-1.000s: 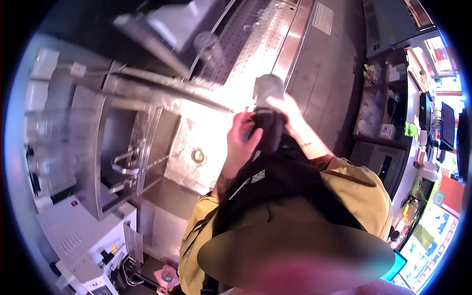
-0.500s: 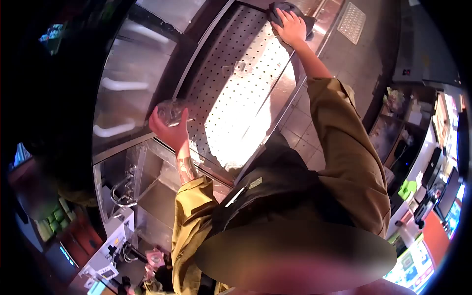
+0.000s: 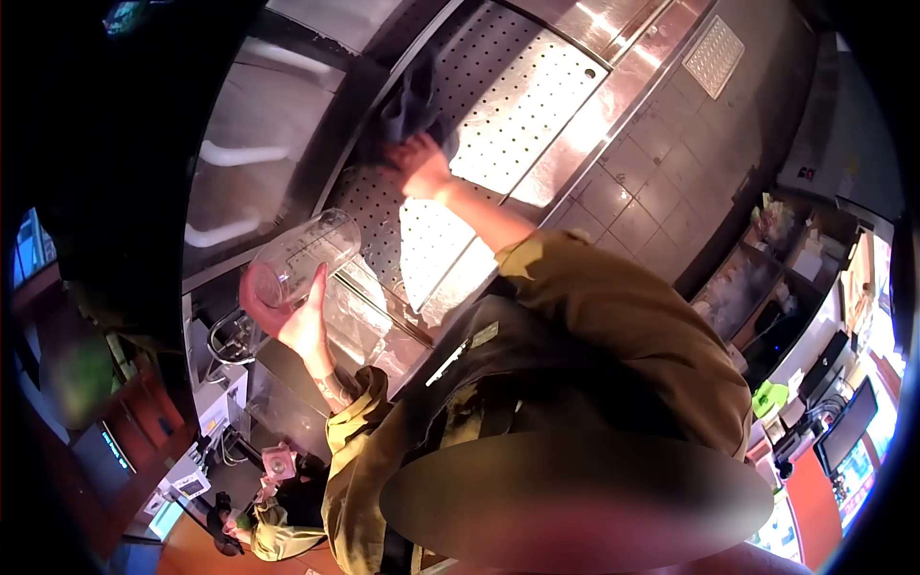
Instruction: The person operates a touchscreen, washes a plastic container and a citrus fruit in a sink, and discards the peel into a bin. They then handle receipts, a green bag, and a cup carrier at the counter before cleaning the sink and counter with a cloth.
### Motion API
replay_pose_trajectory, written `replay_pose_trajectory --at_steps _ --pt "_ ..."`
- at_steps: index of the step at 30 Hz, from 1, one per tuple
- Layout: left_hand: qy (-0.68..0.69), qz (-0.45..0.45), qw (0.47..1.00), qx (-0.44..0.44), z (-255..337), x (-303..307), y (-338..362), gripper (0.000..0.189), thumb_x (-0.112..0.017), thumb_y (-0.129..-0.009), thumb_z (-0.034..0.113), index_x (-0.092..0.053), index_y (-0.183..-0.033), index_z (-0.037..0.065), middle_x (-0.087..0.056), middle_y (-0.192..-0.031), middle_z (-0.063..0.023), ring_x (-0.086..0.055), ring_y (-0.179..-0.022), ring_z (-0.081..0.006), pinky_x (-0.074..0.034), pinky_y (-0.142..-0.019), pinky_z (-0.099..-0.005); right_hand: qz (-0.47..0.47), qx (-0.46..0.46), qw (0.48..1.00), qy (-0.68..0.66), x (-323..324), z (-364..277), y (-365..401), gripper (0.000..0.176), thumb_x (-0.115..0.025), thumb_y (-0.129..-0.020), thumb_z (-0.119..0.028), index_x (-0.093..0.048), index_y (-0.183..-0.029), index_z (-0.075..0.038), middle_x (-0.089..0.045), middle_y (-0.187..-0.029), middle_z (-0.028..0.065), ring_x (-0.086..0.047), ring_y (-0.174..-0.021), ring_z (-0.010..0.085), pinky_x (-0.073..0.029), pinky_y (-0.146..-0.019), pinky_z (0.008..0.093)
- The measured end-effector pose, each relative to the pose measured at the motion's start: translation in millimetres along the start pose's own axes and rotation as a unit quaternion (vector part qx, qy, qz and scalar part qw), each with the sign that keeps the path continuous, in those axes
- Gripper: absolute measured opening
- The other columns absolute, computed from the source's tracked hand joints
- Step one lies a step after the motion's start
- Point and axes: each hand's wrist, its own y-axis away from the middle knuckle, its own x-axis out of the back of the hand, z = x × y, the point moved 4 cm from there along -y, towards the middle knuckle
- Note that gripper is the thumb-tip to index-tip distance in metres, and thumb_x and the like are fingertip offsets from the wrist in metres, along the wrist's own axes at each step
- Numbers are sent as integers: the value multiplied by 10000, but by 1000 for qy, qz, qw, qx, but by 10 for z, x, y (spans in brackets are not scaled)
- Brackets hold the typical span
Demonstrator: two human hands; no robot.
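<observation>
My left hand [image 3: 287, 311] is wrapped round the base of a tall clear cup [image 3: 321, 240], which lies tilted with its wide end over the near end of the perforated metal tray [image 3: 508, 72]. A dark cloth [image 3: 412, 105] is bunched on the tray's left side. On its near end is my right hand [image 3: 419, 168], fingers bent onto the fabric and somewhat smeared by motion. The fingertips are partly lost against the cloth. The tray's surface has a wet shine under a bright patch of light.
A steel ledge [image 3: 585, 120] runs along the tray's right side, with tiled floor [image 3: 623, 182] beyond it. White handles [image 3: 244, 153] stick out at the left. Near a sink tap [image 3: 230, 335] at lower left, another person's sleeve [image 3: 287, 541] shows. Shelves [image 3: 743, 278] stand at right.
My right hand has swept the cloth from the tray's far right corner to its left side, nearer to me. My left hand and the cup have shifted down and left; the cup shows more fully.
</observation>
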Motion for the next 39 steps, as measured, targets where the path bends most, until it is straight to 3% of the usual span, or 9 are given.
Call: replay_pose_trajectory --at_steps 2,5,8,12,15,25,30,35,39 --pt "-15 -5 1000 7 11 13 61 821 -868 -537 72 -406 -1214 18 -424 -1237 -122 -460 -1123 -241 -410 -963 -375 -39 -28 975 -217 -222 -200 126 513 -419 -887 -513 -578 -1166 -113 -605 -1136 63 -504 -1102 226 -293 -1004 329" --pt "17 -3 996 83 121 15 79 833 -851 -549 21 -378 -1236 43 -413 -1279 -131 -451 -1156 -255 -413 -967 -382 -121 -353 742 -557 112 46 282 478 -587 -851 -436 -642 -991 18 -649 -880 72 -563 -901 182 -433 -848 301" --pt "51 24 993 101 145 38 62 850 -847 -544 3 -367 -1244 56 -430 -1272 -125 -444 -1168 -267 -434 -944 -402 149 -370 397 -827 874 597 535 375 -568 -870 -395 -562 -1047 -65 -620 -857 80 -576 -765 201 -479 -696 319" --pt "83 20 993 82 146 -45 -30 869 -838 -538 -25 -365 -1260 69 -399 -1309 -129 -480 -1133 -260 -505 -828 -379 146 -222 678 -686 1960 1601 716 557 -568 -843 -424 -510 -1202 -2 -603 -1087 126 -600 -967 225 -464 -867 327" --pt "49 32 998 13 201 -215 -162 878 -855 -522 -4 -374 -1254 58 -423 -1272 -126 -504 -1099 -244 -496 -840 -352 161 -155 973 -47 1767 2129 344 757 -582 -692 -650 -544 -1230 -118 -409 -1368 119 -368 -1253 328 -241 -1037 463" --pt "85 31 995 36 391 -345 -285 903 -859 -500 -21 -367 -1249 90 -444 -1263 -113 -514 -1095 -232 -450 -858 -373 -225 -40 970 83 345 -258 381 512 -389 -840 -529 -447 -1296 -304 -376 -1369 1 -346 -1209 265 -201 -1026 486" --pt "140 45 988 38 585 -485 -349 890 -844 -507 -48 -366 -1246 88 -424 -1271 -106 -505 -1093 -226 -458 -871 -397 27 7 947 -321 -113 -953 567 289 -688 -710 -254 -675 -957 -105 -636 -969 75 -548 -972 261 -421 -890 306" --pt "182 -2 983 -30 764 -1042 -558 880 -860 -517 0 -372 -1245 71 -414 -1274 -113 -482 -1112 -217 -471 -878 -387 81 -316 615 -718 794 232 809 306 -730 -760 -243 -647 -912 9 -629 -800 12 -562 -705 116 -462 -640 263" --pt "139 -84 979 -126 641 -1987 -695 769 -863 -573 158 -441 -1201 16 -461 -1193 -121 -535 -1027 -217 -504 -832 -334 172 -400 836 -332 1669 1812 1103 607 -605 -759 -559 -604 -1098 -56 -644 -985 139 -602 -918 298 -451 -833 360"
